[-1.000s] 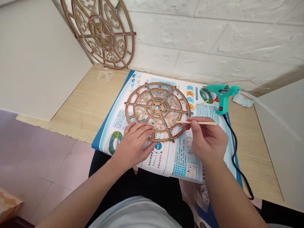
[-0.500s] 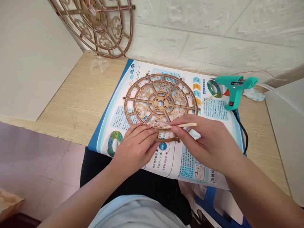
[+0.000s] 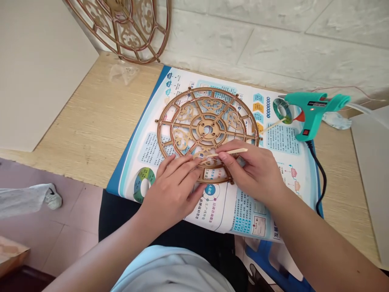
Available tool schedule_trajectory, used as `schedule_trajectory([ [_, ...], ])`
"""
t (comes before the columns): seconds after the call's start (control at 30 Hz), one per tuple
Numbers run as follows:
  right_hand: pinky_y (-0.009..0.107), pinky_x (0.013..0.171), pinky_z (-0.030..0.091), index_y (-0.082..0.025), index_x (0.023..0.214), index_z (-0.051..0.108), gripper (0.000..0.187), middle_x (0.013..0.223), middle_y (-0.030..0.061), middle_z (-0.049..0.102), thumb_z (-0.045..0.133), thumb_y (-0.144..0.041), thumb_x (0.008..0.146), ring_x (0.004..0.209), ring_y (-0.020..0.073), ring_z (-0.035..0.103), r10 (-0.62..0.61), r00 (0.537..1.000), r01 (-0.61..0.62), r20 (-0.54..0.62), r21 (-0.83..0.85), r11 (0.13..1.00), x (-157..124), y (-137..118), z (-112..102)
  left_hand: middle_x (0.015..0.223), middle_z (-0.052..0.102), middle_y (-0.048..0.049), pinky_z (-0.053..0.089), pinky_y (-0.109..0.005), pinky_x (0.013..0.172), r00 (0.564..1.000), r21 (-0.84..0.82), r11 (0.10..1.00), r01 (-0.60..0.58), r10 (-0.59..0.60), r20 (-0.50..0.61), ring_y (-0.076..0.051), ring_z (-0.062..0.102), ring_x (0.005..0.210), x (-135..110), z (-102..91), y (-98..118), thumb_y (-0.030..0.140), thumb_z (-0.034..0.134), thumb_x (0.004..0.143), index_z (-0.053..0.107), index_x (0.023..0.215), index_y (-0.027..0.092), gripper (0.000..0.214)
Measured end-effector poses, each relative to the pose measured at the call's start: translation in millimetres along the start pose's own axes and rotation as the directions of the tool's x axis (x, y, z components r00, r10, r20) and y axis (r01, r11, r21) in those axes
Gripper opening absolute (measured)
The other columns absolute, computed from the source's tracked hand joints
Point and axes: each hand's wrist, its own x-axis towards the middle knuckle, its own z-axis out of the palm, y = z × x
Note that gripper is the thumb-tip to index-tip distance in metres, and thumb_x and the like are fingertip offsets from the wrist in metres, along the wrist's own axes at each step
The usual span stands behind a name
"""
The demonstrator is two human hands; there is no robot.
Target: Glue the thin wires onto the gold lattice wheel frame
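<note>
We judge the frame light, stiff but fragile, best held by its rim, where our left fingers rest apart while our right fingers pinch the stick.

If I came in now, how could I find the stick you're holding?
On the table lies a printed poster bearing a round brown frame. Over that, the right hand pinches the pale stick. The other stick, near the teal glue gun, is unheld.

My left hand covers part of the round frame; beyond it, the second frame is cut off.
</note>
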Motion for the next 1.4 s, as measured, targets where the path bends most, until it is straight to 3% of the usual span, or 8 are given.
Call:
schedule_trajectory([
  [0.27,0.031,0.077,0.063,-0.025,0.099,0.07,0.011,0.098,0.0009,0.08,0.061,-0.02,0.102,0.089,0.0182,0.078,-0.027,0.999,0.024,0.04,0.052,0.998,-1.4,-3.2,1.4,0.12,0.081,-0.0076,0.048,-0.048,0.113,0.999,-0.037,0.998,-0.042,0.041,-0.022,-0.026,0.073,0.12,0.2,1.1,-1.6,0.021,0.071,0.097,0.067,0.109,0.017,0.014],
  [0.5,0.029,0.074,0.061,-0.023,0.1,0.07,0.009,0.095,0.0006,0.08,0.062,-0.02,0.101,0.085,0.0167,0.076,-0.06,0.997,0.056,0.045,0.075,0.996,-1.7,-3.6,0.9,0.114,0.081,-0.0107,0.058,-0.046,0.104,0.997,-0.068,0.995,-0.074,0.071,-0.037,-0.027,0.074,0.111,0.4,1.4,-2.3,0.017,0.073,0.094,0.068,0.108,0.014,0.015],
  [0.87,0.03,0.071,0.057,-0.023,0.097,0.07,0.013,0.09,0.0012,0.078,0.06,-0.029,0.104,0.083,0.0172,0.073,-0.084,0.992,0.075,0.089,0.096,0.993,-4.7,-3.1,2.5,0.111,0.08,-0.0103,0.059,-0.046,0.099,0.996,-0.059,0.994,-0.089,0.087,-0.037,-0.027,0.074,0.108,1.1,2.1,-2.9,0.02,0.071,0.096,0.068,0.102,0.016,0.009],
  [1.23,0.032,0.073,0.057,-0.021,0.098,0.069,0.009,0.085,0.0025,0.075,0.062,-0.018,0.102,0.08,0.0179,0.069,-0.279,0.95,0.26,0.136,0.146,0.955,-3.2,-3.4,2.7,0.111,0.08,-0.0085,0.057,-0.045,0.1,0.997,-0.076,0.995,-0.071,0.069,-0.025,-0.026,0.074,0.108,2.4,2.4,-2.6,0.021,0.071,0.096,0.069,0.105,0.017,0.01],
  [1.4,0.032,0.073,0.058,-0.022,0.097,0.068,0.008,0.087,0.0027,0.075,0.062,-0.018,0.102,0.081,0.0181,0.069,-0.256,0.956,0.236,0.143,0.142,0.961,-4.1,-2.8,2.0,0.11,0.08,-0.0085,0.057,-0.045,0.1,0.997,-0.071,0.995,-0.073,0.071,-0.033,-0.026,0.074,0.109,0.7,2.8,-3.1,0.021,0.07,0.096,0.068,0.104,0.017,0.009],
])
